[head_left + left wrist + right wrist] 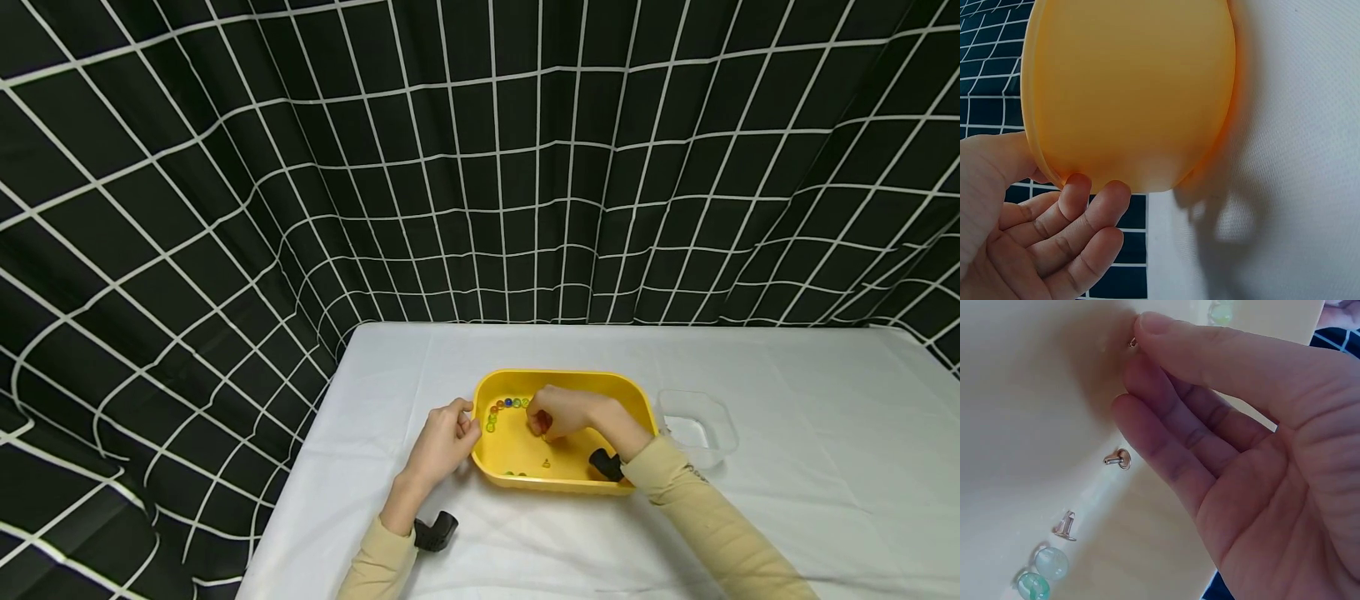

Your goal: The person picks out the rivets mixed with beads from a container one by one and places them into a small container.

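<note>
Yellow tub [555, 485]: left edge pinched between fingers of left hand [441, 442]. Right hand [566, 412] inside, fingers pinching metal stud [1133, 342]. Marbles [508, 402] curve along far-left corner; open floor on near side.

Head view: from above, facing fwd & down, farthest off, taking in table [810, 483], tub [517, 454], L hand [442, 443] & R hand [567, 410]. L wrist view: close-up past L hand to tub's outer wall. R wrist view: close, into tub (marbles [1051, 563] shared w/ head view).
</note>
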`<state>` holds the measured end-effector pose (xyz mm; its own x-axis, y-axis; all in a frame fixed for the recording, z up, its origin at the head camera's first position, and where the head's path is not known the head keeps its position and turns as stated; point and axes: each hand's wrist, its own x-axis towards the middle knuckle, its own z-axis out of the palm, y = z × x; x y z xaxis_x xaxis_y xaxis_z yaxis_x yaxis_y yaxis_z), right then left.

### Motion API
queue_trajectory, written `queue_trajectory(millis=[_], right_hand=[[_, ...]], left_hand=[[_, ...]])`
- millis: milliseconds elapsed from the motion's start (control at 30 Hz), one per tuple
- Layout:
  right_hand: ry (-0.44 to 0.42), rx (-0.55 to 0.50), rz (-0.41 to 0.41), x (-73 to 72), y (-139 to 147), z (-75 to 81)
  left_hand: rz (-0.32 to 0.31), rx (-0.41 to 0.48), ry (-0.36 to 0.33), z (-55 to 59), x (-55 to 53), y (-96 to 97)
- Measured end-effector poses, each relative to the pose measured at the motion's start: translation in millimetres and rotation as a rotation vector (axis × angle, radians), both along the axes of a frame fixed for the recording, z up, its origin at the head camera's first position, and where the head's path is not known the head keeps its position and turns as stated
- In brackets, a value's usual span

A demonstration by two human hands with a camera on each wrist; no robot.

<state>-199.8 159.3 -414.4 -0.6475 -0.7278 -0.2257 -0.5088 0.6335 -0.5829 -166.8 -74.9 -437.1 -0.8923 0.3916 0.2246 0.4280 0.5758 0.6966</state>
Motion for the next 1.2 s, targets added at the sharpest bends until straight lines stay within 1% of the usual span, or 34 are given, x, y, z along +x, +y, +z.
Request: queue_trajectory(millis=[300, 533, 733, 1033, 1200], right_hand=[[-0.011, 0.035, -0.023, 0.1, -1.3, -3.1], [0.003, 0.049, -0.01, 0.0, -1.5, -3.0], [0.009, 0.058, -0.004, -0.1, -1.5, -3.1], [-0.006, 0.082, -0.039, 1.8, -2.2, -1.8], [-0.014, 0.082, -0.043, 2.8, -1.1, -1.0]], left_hand=[[0.003, 0.0, -0.011, 0.7, 0.1, 0.2], [0.005, 0.002, -0.022, 1.1, 0.1, 0.2], [0.009, -0.003, -0.014, 0.7, -0.2, 0.5], [0.007, -0.005, -0.007, 0.9, -0.1, 0.2], [0.003, 0.0, -0.006, 1.0, 0.1, 0.0]])
